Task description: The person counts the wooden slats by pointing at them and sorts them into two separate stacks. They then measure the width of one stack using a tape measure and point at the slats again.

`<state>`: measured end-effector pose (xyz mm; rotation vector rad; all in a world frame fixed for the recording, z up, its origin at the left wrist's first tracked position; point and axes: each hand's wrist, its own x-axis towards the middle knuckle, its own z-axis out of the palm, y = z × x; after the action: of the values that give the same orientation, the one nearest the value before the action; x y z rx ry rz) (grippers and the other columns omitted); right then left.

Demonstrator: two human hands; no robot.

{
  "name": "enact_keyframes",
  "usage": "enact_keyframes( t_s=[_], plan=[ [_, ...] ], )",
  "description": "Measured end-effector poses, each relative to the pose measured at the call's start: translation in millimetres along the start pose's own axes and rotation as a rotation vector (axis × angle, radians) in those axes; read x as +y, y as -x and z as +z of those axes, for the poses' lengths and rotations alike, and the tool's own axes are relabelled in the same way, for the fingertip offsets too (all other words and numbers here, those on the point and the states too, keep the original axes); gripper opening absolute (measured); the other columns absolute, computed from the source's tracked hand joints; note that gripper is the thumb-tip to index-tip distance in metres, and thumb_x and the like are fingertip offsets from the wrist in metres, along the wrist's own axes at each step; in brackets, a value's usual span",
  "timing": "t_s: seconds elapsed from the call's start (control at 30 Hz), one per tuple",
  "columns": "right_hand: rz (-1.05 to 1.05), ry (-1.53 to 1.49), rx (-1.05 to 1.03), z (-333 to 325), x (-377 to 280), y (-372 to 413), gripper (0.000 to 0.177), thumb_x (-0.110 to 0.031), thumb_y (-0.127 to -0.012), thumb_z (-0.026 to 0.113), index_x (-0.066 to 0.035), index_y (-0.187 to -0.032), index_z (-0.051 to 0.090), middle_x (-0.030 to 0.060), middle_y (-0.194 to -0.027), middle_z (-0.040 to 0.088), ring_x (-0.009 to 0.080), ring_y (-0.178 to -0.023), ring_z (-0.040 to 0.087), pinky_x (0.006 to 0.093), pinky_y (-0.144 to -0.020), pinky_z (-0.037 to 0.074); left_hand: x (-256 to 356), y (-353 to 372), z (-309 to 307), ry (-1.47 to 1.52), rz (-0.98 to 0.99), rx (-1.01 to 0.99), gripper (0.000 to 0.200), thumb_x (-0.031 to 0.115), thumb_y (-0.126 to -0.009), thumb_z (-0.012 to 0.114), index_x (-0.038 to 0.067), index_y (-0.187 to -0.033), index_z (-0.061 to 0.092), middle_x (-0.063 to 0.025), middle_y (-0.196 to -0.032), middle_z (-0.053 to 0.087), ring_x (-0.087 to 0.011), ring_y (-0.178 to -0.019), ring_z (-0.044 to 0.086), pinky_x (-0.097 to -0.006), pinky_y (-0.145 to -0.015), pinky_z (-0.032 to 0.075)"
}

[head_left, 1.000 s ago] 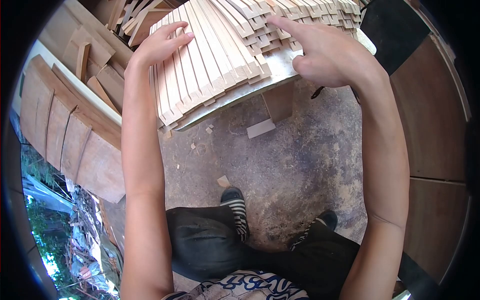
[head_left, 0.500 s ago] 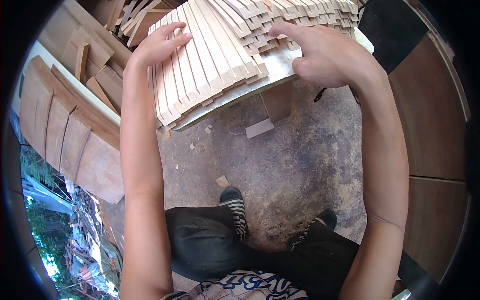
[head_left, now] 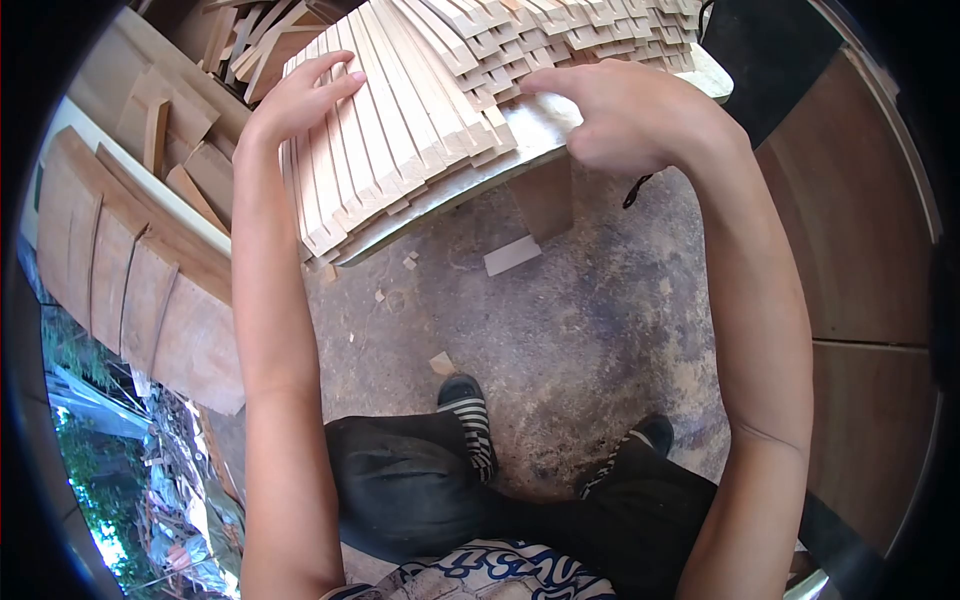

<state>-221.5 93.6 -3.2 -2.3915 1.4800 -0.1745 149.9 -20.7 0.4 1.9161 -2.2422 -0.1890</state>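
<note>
I see a low table (head_left: 525, 130) at the far side, and it is loaded with many thin wood strips (head_left: 400, 120). The strips lie side by side like a fan. The long ones are on the left and reach over the near edge of the table. Shorter ones are piled up on the far right.

My left hand (head_left: 300, 95) lies flat on the long strips at the far left. Its fingers (head_left: 335, 75) are open and a little spread, and it grips nothing.

My right hand (head_left: 625, 115) is over the right part of the table. Its fingers are bent, and the fingertips (head_left: 535, 82) touch the near ends of the short strips. I cannot tell if it pinches one.

A small wood block (head_left: 512, 255) lies on the floor (head_left: 580, 320) just past the table leg. Big boards (head_left: 130, 280) are stacked on the left. My striped shoes (head_left: 468, 410) are on the near floor.
</note>
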Motion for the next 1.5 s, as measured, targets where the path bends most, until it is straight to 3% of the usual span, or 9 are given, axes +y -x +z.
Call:
enact_keyframes(
  t_s=[0.1, 0.23, 0.3, 0.53, 0.7, 0.8, 1.0, 1.37, 1.5],
  plan=[
    [-0.04, 0.023, 0.068, 7, 6, -4, 0.062, -0.008, -0.079, 0.056, -0.01, -0.141, 0.065, 0.0231, -0.12, 0.074, 0.0356, -0.112, 0.073, 0.0433, -0.097, 0.057, 1, 1, -1, -0.01, 0.009, -0.003, 0.078, 0.064, -0.093, 0.065, 0.02, -0.155, 0.054, -0.0173, -0.157, 0.054, -0.0336, -0.145, 0.051, -0.0448, -0.12, 0.04],
    [-0.03, 0.005, 0.04, 3, 4, 0, 0.062, -0.009, -0.08, 0.056, -0.01, -0.141, 0.066, 0.0222, -0.121, 0.074, 0.0355, -0.113, 0.072, 0.0422, -0.097, 0.057, 3, 1, -2, 0.008, -0.001, -0.017, 0.076, 0.062, -0.093, 0.066, 0.02, -0.155, 0.053, -0.0177, -0.156, 0.055, -0.0338, -0.145, 0.051, -0.0446, -0.119, 0.04],
    [-0.049, 0.009, -0.029, 2, 3, 0, 0.075, -0.002, -0.078, 0.052, -0.012, -0.152, 0.056, 0.0241, -0.125, 0.072, 0.0398, -0.117, 0.069, 0.0454, -0.1, 0.055, 6, 3, -1, 0.012, 0.001, -0.016, 0.071, 0.057, -0.096, 0.066, 0.02, -0.155, 0.054, -0.0186, -0.156, 0.053, -0.0334, -0.146, 0.049, -0.0449, -0.12, 0.038],
    [0.045, 0.066, -0.091, 6, -5, 0, 0.081, -0.003, -0.075, 0.052, -0.01, -0.155, 0.052, 0.0247, -0.125, 0.071, 0.0383, -0.116, 0.069, 0.0437, -0.096, 0.056, 8, 2, -2, 0.014, -0.012, -0.014, 0.065, 0.052, -0.099, 0.065, 0.019, -0.154, 0.055, -0.0186, -0.157, 0.052, -0.0332, -0.148, 0.047, -0.045, -0.121, 0.036],
    [0.043, 0.064, -0.087, 14, 0, -5, 0.086, -0.004, -0.072, 0.051, -0.011, -0.158, 0.049, 0.0252, -0.113, 0.074, 0.0384, -0.099, 0.073, 0.0429, -0.081, 0.058, 7, 3, -2, -0.008, 0.009, -0.007, 0.065, 0.053, -0.099, 0.065, 0.018, -0.153, 0.056, -0.0181, -0.157, 0.053, -0.0321, -0.148, 0.047, -0.0444, -0.122, 0.035],
    [0.081, 0.057, -0.162, 6, -13, 4, 0.091, -0.005, -0.071, 0.051, -0.013, -0.161, 0.045, 0.0253, -0.107, 0.074, 0.0373, -0.094, 0.074, 0.0427, -0.079, 0.058, 6, 0, -1, 0.009, 0.009, -0.015, 0.066, 0.053, -0.099, 0.065, 0.017, -0.153, 0.056, -0.0181, -0.157, 0.054, -0.0314, -0.148, 0.047, -0.0443, -0.122, 0.035],
    [0.115, 0.058, -0.205, 13, -24, -2, 0.094, -0.006, -0.073, 0.052, -0.014, -0.166, 0.035, 0.0255, -0.107, 0.075, 0.0372, -0.096, 0.074, 0.043, -0.085, 0.058, 8, 3, -3, 0.009, 0.018, -0.008, 0.07, 0.056, -0.096, 0.066, 0.017, -0.153, 0.056, -0.0182, -0.157, 0.053, -0.0318, -0.147, 0.048, -0.0432, -0.121, 0.037],
    [0.114, 0.049, -0.202, 20, -22, -8, 0.093, -0.005, -0.076, 0.051, -0.011, -0.166, 0.032, 0.0284, -0.12, 0.072, 0.0389, -0.107, 0.072, 0.0431, -0.092, 0.057, 4, 2, -2, 0.015, 0.009, -0.016, 0.072, 0.058, -0.094, 0.067, 0.019, -0.154, 0.055, -0.0182, -0.157, 0.053, -0.0322, -0.146, 0.05, -0.0427, -0.12, 0.039],
    [0.099, 0.033, -0.193, 22, -19, -7, 0.094, -0.004, -0.074, 0.05, -0.011, -0.166, 0.032, 0.0277, -0.121, 0.072, 0.0378, -0.107, 0.072, 0.0425, -0.091, 0.057, 6, 2, -2, 0.019, 0.03, -0.012, 0.07, 0.054, -0.097, 0.067, 0.015, -0.154, 0.055, -0.0181, -0.156, 0.054, -0.0315, -0.147, 0.049, -0.0425, -0.121, 0.037]
  ],
)
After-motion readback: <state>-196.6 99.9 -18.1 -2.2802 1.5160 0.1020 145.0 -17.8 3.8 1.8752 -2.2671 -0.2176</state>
